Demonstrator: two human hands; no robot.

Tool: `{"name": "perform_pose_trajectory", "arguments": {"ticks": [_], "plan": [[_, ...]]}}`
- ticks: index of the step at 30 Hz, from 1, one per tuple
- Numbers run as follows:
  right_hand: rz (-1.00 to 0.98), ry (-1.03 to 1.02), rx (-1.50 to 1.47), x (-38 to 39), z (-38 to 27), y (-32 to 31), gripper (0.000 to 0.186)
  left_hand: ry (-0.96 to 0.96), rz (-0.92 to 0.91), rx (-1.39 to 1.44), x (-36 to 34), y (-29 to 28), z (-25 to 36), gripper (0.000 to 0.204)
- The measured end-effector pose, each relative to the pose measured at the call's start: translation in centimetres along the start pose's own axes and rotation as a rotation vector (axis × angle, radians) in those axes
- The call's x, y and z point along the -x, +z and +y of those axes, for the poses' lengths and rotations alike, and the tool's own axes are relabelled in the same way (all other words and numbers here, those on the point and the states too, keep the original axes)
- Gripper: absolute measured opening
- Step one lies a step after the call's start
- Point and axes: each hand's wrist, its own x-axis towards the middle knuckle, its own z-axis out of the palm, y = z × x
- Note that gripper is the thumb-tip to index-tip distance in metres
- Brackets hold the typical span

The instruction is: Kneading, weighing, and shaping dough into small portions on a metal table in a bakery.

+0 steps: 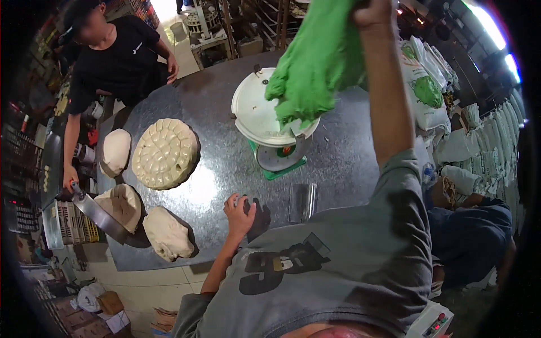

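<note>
High over the far side of the table, my right hand (375,14) grips a large, soft bright-green dough (315,62) that hangs down in a ragged mass. Its lower end is over the white round pan (253,115) of a green dial scale (282,159), partly covering the pan; I cannot tell whether they touch. My left hand (239,214) is at the near part of the table with its fingers apart and holds nothing. Just right of it lies a shiny metal dough scraper (303,201).
Left on the dark metal table (225,73) sit a round dimpled dough (165,153) and pale dough pieces (168,234). A co-worker (112,62) at the left holds a wide blade (101,216) by the dough. White sacks (431,107) are piled right, near another person (468,236).
</note>
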Motion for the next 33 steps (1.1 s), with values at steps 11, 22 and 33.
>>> {"name": "perform_pose_trajectory", "arguments": {"ticks": [11, 22, 33], "plan": [[0.271, 0.379, 0.032, 5.4, 12.9, 2.1, 0.024, -0.187, -0.013, 0.078, 5.3, -4.7, -5.1, 0.029], [0.309, 0.564, 0.277, 12.0, 9.8, -2.2, 0.064, 0.175, -0.041, 0.234, -3.5, -9.7, 2.7, 0.034], [0.151, 0.503, 2.244, 16.0, 19.6, 8.6, 0.056, 0.988, 0.265, 0.225, -25.4, -8.8, 14.5, 0.102]]}}
